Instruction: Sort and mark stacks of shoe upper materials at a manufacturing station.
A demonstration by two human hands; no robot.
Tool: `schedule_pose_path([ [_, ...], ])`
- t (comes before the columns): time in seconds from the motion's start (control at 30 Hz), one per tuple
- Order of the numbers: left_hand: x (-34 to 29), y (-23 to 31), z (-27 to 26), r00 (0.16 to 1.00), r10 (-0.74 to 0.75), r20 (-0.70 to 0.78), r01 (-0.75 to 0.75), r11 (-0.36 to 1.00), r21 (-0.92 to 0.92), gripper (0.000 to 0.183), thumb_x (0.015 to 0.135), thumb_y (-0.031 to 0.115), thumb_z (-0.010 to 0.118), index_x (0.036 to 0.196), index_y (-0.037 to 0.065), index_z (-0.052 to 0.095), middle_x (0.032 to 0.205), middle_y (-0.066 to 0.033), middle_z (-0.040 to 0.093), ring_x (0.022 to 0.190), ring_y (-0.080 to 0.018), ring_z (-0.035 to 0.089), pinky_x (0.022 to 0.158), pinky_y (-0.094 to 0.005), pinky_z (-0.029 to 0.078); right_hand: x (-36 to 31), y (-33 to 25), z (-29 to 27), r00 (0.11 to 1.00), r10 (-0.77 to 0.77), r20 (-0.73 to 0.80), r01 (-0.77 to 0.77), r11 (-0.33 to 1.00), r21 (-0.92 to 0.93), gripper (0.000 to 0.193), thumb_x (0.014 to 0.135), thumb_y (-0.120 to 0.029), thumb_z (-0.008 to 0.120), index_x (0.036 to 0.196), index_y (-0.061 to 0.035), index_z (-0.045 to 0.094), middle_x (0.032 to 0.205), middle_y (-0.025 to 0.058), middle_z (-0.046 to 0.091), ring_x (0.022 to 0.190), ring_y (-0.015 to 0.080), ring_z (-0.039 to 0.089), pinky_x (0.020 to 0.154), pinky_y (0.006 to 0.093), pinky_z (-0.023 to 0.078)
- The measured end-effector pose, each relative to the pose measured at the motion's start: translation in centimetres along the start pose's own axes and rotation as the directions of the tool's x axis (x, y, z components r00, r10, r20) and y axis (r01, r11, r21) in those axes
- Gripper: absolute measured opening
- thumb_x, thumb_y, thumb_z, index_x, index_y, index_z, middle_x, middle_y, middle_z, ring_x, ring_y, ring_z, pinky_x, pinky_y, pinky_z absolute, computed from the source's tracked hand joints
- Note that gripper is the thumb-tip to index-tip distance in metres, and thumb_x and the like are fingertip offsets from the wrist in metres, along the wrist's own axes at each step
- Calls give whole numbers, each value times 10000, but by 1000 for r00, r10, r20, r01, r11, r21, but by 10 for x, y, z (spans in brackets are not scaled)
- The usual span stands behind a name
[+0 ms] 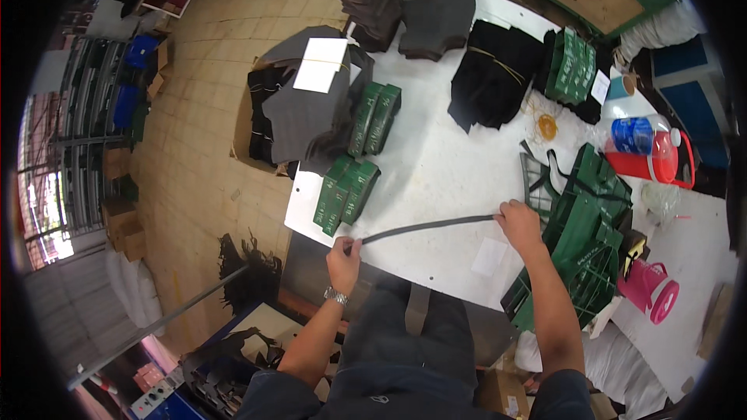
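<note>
A long, narrow dark grey strip (432, 226) stretches between my two hands over the front of the white table (424, 159). My left hand (343, 263), with a metal watch on the wrist, pinches one end at the table's front edge. The other end is in the fingers of my right hand (520, 225), farther right and slightly higher. Green metal blocks (347, 193) with chalk-like marks stand just beyond my left hand. Right of my right hand lies a pile of green metal frames (583, 210). A small white paper (488, 257) lies below the strip.
Stacked grey cut pieces (307, 120) sit at the left, topped by a white sheet (320, 64). Black bundled fabric (496, 74) lies at the back. A red jug (661, 162), a plastic bottle (640, 134) and a pink container (647, 286) stand at the right.
</note>
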State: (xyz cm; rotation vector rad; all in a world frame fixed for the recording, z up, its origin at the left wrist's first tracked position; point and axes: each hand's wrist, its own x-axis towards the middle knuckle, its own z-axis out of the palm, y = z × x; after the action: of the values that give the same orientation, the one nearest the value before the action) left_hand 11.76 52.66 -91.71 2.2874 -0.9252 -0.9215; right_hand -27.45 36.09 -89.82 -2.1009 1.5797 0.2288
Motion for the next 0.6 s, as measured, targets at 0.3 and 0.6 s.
schedule_pose_path([
  [0.3, 34, 190, -143, 963, 55, 264, -53, 998, -14, 316, 968, 212, 716, 1200, -1, 697, 914, -46, 731, 747, -66, 623, 720, -248, 525, 52, -66, -95, 927, 22, -375, 180, 851, 493, 288, 897, -248, 776, 1046, -11, 707, 1017, 115, 711, 892, 269, 699, 723, 388, 562],
  [0.6, 303, 413, -129, 847, 498, 187, -366, 800, -475, 644, 964, 409, 692, 1443, 14, 520, 1258, -139, 673, 1086, -201, 682, 959, -337, 544, 289, -181, -185, 992, 118, 38, -40, 8, 999, 943, 892, -769, 566, 1507, -83, 366, 1413, 194, 529, 1103, 245, 651, 798, 381, 495],
])
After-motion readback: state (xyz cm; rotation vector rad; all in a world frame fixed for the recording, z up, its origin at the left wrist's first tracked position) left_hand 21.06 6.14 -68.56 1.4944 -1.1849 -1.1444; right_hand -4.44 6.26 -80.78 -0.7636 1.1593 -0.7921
